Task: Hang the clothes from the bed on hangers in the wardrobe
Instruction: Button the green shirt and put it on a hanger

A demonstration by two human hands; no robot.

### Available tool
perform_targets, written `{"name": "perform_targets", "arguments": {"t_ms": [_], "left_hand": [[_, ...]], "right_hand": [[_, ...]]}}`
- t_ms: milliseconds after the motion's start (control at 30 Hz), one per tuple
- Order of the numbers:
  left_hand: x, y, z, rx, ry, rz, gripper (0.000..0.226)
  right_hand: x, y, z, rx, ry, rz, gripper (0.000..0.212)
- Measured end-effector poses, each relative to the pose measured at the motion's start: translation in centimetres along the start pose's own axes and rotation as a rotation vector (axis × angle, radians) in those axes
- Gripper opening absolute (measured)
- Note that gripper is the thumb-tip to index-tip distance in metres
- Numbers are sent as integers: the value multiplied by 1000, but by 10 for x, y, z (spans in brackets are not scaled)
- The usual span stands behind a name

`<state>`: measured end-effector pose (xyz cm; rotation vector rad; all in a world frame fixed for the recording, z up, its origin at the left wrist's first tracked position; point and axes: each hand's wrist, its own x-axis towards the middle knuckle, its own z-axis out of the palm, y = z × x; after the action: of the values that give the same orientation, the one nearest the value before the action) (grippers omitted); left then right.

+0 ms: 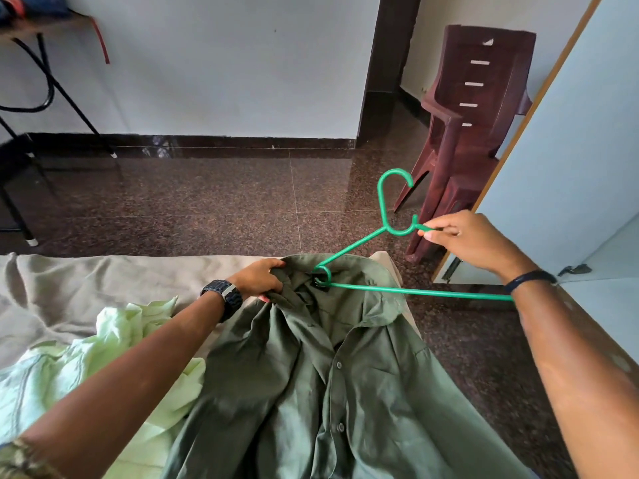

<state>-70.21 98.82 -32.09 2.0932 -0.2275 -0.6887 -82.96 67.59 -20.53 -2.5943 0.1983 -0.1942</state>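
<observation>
1. Nearest the camera, a dark green button-up shirt lies face up on the bed, its buttoned front running toward the viewer and its collar at the far end, close to the bed's edge.
2. Just left of it, partly under the left forearm, a pale green garment lies crumpled on the beige bed cover.
3. The left hand, with a dark watch on its wrist, grips the left side of the shirt's collar, fingers curled around a bunch of the fabric.
4. A green plastic hanger is held tilted over the collar: one looped end sits at the neck opening, the bottom bar runs right toward the right forearm, and the hook points up and away.
5. The right hand, a dark band on its wrist, pinches the hanger's upper arm just beside the base of the hook.
6. Beyond the bed lies a dark speckled polished floor.
7. At the far right stand stacked maroon plastic chairs, beside a pale blue door panel with a wooden edge.
8. At the far left, the black metal legs of a tabletop stand against a white wall.
</observation>
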Motion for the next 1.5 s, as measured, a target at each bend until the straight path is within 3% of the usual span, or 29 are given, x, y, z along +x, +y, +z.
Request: {"name": "perform_targets", "arguments": {"t_ms": [300,500,767,900,1000,1167,1267,1367,1500], "left_hand": [[-4,18,-3,-28,10,60,60],[-6,30,2,-200,-57,106,54],[-12,47,2,-503,-139,151,42],[-12,44,-3,-301,30,127,20],[-3,32,-9,-84,227,185,19],[5,31,-7,-69,338,226,4],[8,32,-6,-73,320,214,9],[8,32,-5,-127,326,208,12],[4,33,0,-164,284,239,12]], "right_hand": [[24,-10,21,148,-176,-86,23],[35,-16,30,208,-254,-74,22],[39,-36,98,362,-389,-30,20],[41,-49,126,336,-369,-47,22],[43,-56,127,264,-371,-62,17],[43,-64,117,54,-329,-133,24],[42,-49,113,144,-100,-48,27],[37,-15,105,253,206,217,20],[24,26,111,219,105,481,25]]}}
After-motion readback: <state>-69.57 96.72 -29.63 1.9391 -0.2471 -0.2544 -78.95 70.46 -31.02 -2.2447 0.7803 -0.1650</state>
